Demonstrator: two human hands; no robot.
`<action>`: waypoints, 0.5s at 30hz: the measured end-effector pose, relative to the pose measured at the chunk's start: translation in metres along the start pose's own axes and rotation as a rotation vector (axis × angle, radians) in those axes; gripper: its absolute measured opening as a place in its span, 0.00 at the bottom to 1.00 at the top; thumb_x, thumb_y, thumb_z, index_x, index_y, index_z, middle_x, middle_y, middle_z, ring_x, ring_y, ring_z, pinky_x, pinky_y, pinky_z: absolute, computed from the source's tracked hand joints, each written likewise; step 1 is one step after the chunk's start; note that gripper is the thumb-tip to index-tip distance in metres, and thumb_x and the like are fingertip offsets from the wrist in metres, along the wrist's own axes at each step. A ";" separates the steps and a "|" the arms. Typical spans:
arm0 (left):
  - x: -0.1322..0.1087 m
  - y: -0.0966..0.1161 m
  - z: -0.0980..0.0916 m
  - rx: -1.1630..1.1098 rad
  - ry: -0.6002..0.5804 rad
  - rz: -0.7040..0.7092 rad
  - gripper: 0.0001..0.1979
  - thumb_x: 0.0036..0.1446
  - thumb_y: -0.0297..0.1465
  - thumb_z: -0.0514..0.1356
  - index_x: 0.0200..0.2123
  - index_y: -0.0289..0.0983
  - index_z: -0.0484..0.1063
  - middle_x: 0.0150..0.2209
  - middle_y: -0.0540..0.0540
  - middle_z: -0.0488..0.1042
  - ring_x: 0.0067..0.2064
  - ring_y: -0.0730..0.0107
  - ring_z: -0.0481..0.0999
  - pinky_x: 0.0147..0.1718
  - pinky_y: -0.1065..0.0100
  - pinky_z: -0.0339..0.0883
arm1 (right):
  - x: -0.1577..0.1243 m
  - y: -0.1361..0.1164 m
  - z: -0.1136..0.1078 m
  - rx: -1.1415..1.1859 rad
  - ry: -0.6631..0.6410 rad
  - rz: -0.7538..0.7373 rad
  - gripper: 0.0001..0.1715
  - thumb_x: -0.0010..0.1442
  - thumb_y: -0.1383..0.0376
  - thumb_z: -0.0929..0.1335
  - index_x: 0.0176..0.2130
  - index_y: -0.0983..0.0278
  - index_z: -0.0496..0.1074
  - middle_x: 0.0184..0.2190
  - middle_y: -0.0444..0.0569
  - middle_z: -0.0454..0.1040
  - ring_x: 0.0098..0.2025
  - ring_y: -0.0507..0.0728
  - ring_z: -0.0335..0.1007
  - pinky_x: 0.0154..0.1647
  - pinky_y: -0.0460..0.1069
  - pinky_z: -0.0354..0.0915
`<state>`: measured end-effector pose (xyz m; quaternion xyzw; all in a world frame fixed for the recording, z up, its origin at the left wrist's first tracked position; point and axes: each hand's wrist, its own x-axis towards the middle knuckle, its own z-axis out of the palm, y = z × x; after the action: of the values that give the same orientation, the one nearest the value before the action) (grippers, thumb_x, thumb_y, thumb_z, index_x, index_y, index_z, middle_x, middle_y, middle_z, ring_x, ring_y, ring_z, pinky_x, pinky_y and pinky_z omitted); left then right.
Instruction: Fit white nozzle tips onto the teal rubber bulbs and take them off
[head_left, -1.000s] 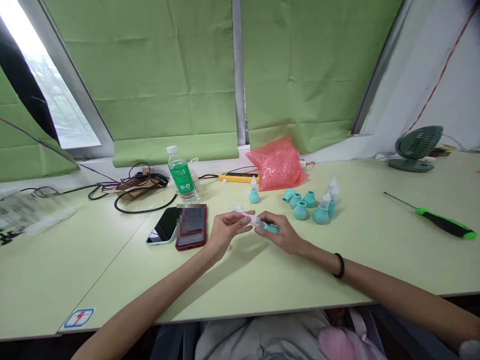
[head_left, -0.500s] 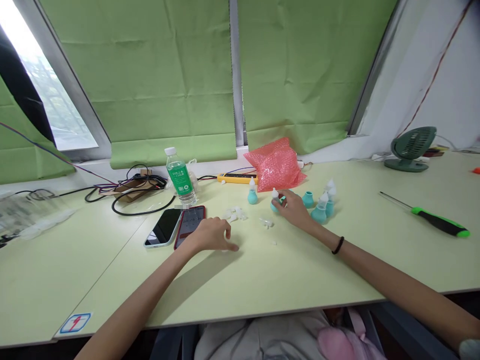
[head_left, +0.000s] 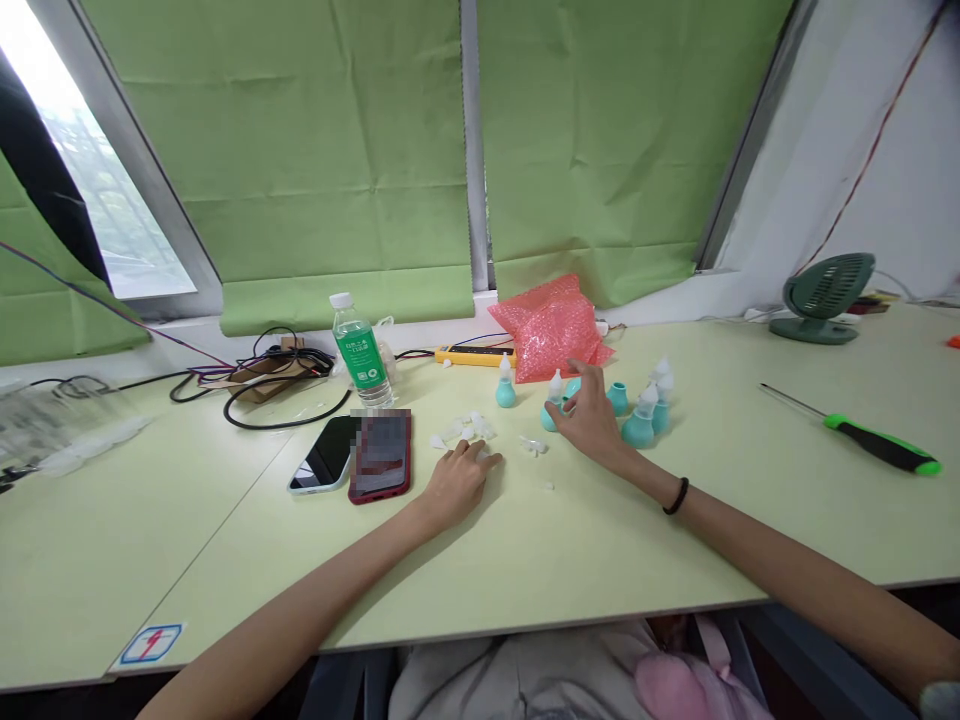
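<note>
Little milky-white plasticky bits (head_left: 469, 430) lie scattered at 12 o'clock from the left hand (head_left: 457, 485): palm down, fingers bent, can't tell if that grip's pinching any. Then a smooth round teal bulb (head_left: 547, 420) with a cloudy cone tip (head_left: 555, 384), upright at 10 o'clock from the right hand (head_left: 591, 425), whose grip is open, thumb and index spread.

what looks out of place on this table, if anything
One tiny white piece lies alone on the table, and another white bit sits by the yellow device. Both look stray because most white pieces are clustered near the left hand.
</note>
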<state>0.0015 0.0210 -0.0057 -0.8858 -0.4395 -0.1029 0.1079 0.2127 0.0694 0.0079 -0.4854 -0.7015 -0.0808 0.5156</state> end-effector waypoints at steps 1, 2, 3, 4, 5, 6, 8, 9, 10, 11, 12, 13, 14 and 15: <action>0.000 0.001 0.002 0.011 0.016 0.000 0.19 0.50 0.21 0.46 0.45 0.40 0.61 0.45 0.42 0.62 0.42 0.62 0.63 0.34 0.64 0.62 | -0.001 -0.002 -0.001 0.014 0.041 -0.044 0.28 0.48 0.65 0.62 0.49 0.66 0.51 0.44 0.57 0.57 0.29 0.53 0.63 0.26 0.49 0.62; -0.001 0.002 0.002 0.014 0.038 -0.004 0.18 0.50 0.22 0.46 0.45 0.39 0.61 0.47 0.41 0.60 0.43 0.61 0.62 0.35 0.63 0.62 | -0.003 -0.004 -0.002 0.028 0.052 -0.120 0.25 0.48 0.65 0.62 0.47 0.65 0.54 0.43 0.56 0.58 0.31 0.54 0.62 0.27 0.49 0.62; -0.001 0.004 0.001 0.011 0.061 -0.003 0.18 0.51 0.23 0.46 0.46 0.39 0.60 0.48 0.41 0.59 0.44 0.60 0.61 0.36 0.62 0.61 | -0.005 -0.007 -0.002 0.039 0.020 -0.218 0.20 0.49 0.65 0.62 0.44 0.65 0.57 0.41 0.55 0.60 0.34 0.55 0.62 0.30 0.50 0.62; -0.002 0.006 -0.001 0.002 0.083 0.010 0.18 0.51 0.24 0.46 0.46 0.39 0.59 0.49 0.41 0.58 0.45 0.60 0.60 0.37 0.62 0.61 | -0.008 -0.009 -0.003 0.037 -0.050 -0.320 0.16 0.49 0.66 0.62 0.41 0.64 0.60 0.39 0.53 0.62 0.37 0.56 0.61 0.32 0.50 0.62; -0.002 0.008 -0.003 -0.013 0.098 0.040 0.18 0.52 0.24 0.45 0.47 0.39 0.58 0.50 0.42 0.57 0.45 0.60 0.59 0.38 0.61 0.61 | -0.010 -0.012 -0.002 0.017 -0.149 -0.401 0.12 0.50 0.66 0.62 0.38 0.64 0.62 0.38 0.52 0.64 0.39 0.56 0.60 0.34 0.50 0.61; -0.003 0.011 -0.006 -0.031 0.102 0.088 0.19 0.52 0.24 0.45 0.49 0.40 0.56 0.51 0.43 0.56 0.46 0.61 0.58 0.39 0.60 0.60 | -0.013 -0.015 -0.002 -0.024 -0.259 -0.451 0.10 0.50 0.66 0.61 0.36 0.64 0.64 0.38 0.52 0.65 0.41 0.57 0.60 0.35 0.50 0.61; -0.005 0.017 -0.011 -0.072 0.081 0.212 0.21 0.52 0.24 0.46 0.51 0.40 0.53 0.51 0.45 0.56 0.47 0.61 0.57 0.42 0.60 0.58 | -0.017 -0.018 -0.001 -0.130 -0.477 -0.468 0.08 0.51 0.67 0.61 0.33 0.65 0.67 0.39 0.53 0.66 0.41 0.58 0.60 0.33 0.50 0.60; -0.007 0.021 -0.013 -0.088 0.068 0.263 0.22 0.52 0.24 0.46 0.51 0.40 0.52 0.52 0.45 0.56 0.47 0.62 0.56 0.43 0.60 0.57 | -0.018 -0.019 -0.001 -0.172 -0.575 -0.453 0.09 0.51 0.68 0.61 0.32 0.65 0.68 0.39 0.54 0.66 0.40 0.59 0.61 0.32 0.49 0.60; -0.008 0.024 -0.014 -0.099 0.059 0.296 0.21 0.52 0.24 0.46 0.51 0.40 0.53 0.51 0.46 0.57 0.48 0.61 0.55 0.44 0.59 0.56 | -0.019 -0.019 -0.001 -0.193 -0.660 -0.435 0.09 0.51 0.68 0.60 0.32 0.66 0.68 0.37 0.54 0.67 0.39 0.58 0.62 0.31 0.48 0.59; -0.009 0.026 -0.014 -0.104 0.055 0.311 0.19 0.52 0.25 0.46 0.50 0.39 0.54 0.50 0.46 0.58 0.48 0.61 0.55 0.44 0.59 0.55 | -0.019 -0.019 0.000 -0.184 -0.728 -0.413 0.10 0.51 0.69 0.60 0.32 0.66 0.69 0.36 0.53 0.68 0.37 0.57 0.63 0.31 0.48 0.59; -0.009 0.027 -0.014 -0.105 0.055 0.313 0.18 0.53 0.26 0.46 0.48 0.38 0.57 0.49 0.46 0.60 0.48 0.61 0.55 0.44 0.59 0.55 | -0.019 -0.018 0.000 -0.147 -0.771 -0.383 0.11 0.52 0.70 0.60 0.33 0.66 0.69 0.34 0.53 0.69 0.36 0.56 0.64 0.31 0.47 0.59; -0.009 0.028 -0.013 -0.105 0.059 0.306 0.16 0.53 0.26 0.46 0.46 0.38 0.58 0.48 0.45 0.61 0.48 0.61 0.55 0.44 0.59 0.55 | -0.019 -0.017 0.000 -0.089 -0.788 -0.337 0.12 0.52 0.70 0.60 0.34 0.66 0.70 0.33 0.52 0.70 0.35 0.55 0.64 0.32 0.47 0.59; -0.009 0.028 -0.013 -0.104 0.062 0.294 0.14 0.54 0.27 0.45 0.45 0.37 0.60 0.46 0.45 0.63 0.47 0.61 0.56 0.43 0.59 0.55 | -0.019 -0.016 0.001 -0.016 -0.784 -0.273 0.12 0.51 0.69 0.60 0.35 0.66 0.70 0.32 0.51 0.70 0.33 0.54 0.65 0.33 0.47 0.59; -0.008 0.028 -0.012 -0.105 0.066 0.279 0.14 0.54 0.27 0.45 0.43 0.36 0.61 0.44 0.44 0.64 0.47 0.61 0.57 0.42 0.60 0.56 | -0.020 -0.016 0.003 0.071 -0.769 -0.194 0.12 0.51 0.68 0.61 0.35 0.66 0.70 0.31 0.50 0.71 0.32 0.53 0.65 0.33 0.47 0.60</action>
<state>0.0177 -0.0050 0.0002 -0.9388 -0.3025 -0.1390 0.0890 0.1986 0.0512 -0.0032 -0.3937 -0.8882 0.0827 0.2219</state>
